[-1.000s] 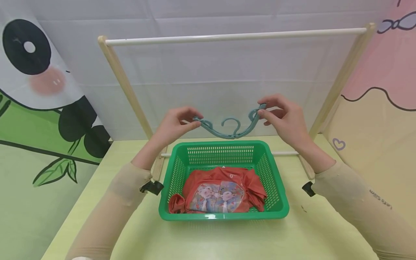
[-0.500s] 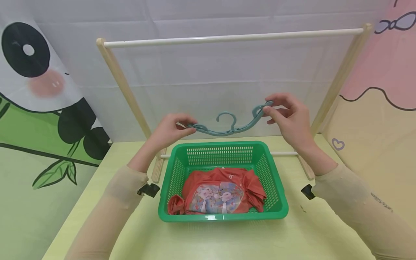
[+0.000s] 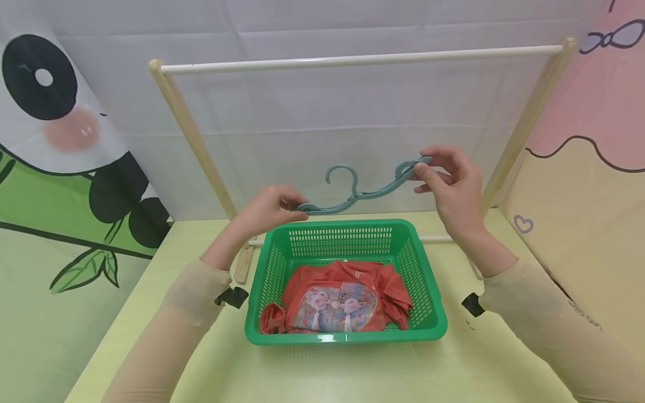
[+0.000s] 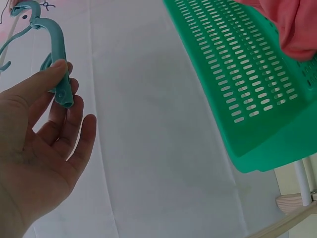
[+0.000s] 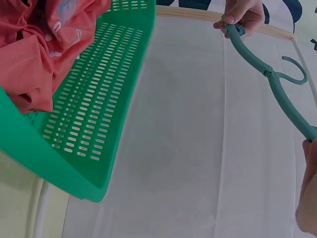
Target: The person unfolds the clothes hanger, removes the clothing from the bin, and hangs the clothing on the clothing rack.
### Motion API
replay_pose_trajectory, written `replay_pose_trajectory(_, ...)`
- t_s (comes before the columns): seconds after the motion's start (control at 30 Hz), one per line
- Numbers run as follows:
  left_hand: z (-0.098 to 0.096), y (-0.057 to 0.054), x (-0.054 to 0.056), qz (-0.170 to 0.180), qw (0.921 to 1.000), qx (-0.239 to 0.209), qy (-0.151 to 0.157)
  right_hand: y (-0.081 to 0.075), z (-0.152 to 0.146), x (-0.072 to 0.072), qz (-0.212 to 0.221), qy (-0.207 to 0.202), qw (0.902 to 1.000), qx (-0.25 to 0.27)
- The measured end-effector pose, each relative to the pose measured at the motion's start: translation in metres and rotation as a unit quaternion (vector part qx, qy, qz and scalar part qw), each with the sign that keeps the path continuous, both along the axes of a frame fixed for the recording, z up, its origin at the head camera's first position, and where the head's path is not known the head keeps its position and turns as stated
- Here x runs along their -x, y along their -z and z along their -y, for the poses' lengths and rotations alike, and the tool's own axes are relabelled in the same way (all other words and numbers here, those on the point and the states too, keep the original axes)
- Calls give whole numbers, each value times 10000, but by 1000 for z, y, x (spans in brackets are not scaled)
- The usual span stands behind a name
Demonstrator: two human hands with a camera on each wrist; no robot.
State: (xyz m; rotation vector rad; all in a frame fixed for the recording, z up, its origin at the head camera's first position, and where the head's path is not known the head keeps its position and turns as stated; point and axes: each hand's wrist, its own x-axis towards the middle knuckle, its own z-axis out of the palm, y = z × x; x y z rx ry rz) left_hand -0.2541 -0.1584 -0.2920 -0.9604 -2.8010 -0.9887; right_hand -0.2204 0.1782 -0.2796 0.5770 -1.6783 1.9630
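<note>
Dipped the left end of the teal hanger (image 3: pixel 354 196) since the earlier frame, steepening its slant. Nearest, look down on the red shirt (image 3: pixel 322 275) in the green basket (image 3: pixel 393 335). Just beyond, pinch the hanger crosswise by both ends: lower and closer to the basket with the left hand (image 3: pixel 269 210), higher with the right hand (image 3: pixel 456 187). Behind, see the white rail (image 3: pixel 363 60).

Behind the yellow-green tabletop (image 3: pixel 353 372), a creased whitish backdrop (image 3: pixel 327 101) separates 2 cartoon-printed side walls (image 3: pixel 30 324).
</note>
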Motion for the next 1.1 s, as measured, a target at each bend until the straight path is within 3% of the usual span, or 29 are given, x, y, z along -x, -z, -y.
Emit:
replay_pose_trajectory(0.1, 3, 3, 1, -54, 9999, -91, 69, 4, -1, 2, 11, -148, 9999, 65)
replay_pose_trajectory(0.2, 8, 5, 2, -148, 9997, -193, 95, 7, -6, 6, 42, -381, 9991, -204)
replay_pose_trajectory(0.3, 13, 4, 2, -135, 9997, -205, 52, 6, -14, 10, 80, -435, 9943, -967)
replay_pose_trajectory(0.37, 15, 2, 1, -110, 9998, -143, 50, 3, -19, 11, 9, -200, 9820, -1880)
replay_pose_trajectory(0.43, 16, -1, 1, -121, 9999, -44, 65, -1, -23, 12, -191, 206, 9525, -3033)
replay_pose_trajectory(0.53, 15, -7, -1, -187, 9996, 142, 124, -8, -25, 12, -676, 834, 8781, -4664)
replay_pose_trajectory(0.57, 15, -9, -2, -218, 9995, 204, 133, -9, -25, 12, -845, 985, 8518, -5076)
replay_pose_trajectory(0.63, 13, -13, -3, -258, 9991, 323, 113, -12, -23, 12, -1066, 1135, 8100, -5654)
replay_pose_trajectory(0.7, 11, -15, -3, -302, 9986, 436, 86, -13, -21, 12, -1243, 1220, 7801, -6009)
replay_pose_trajectory(0.77, 10, -16, -2, -305, 9983, 485, 60, -13, -20, 12, -1297, 1228, 7620, -6224)
replay_pose_trajectory(0.87, 9, -18, -2, -299, 9981, 528, 47, -12, -18, 12, -1224, 1084, 7535, -6368)
replay_pose_trajectory(1.1, 12, -23, -7, -488, 9959, 740, 162, -10, -15, 10, -325, 219, 7645, -6435)
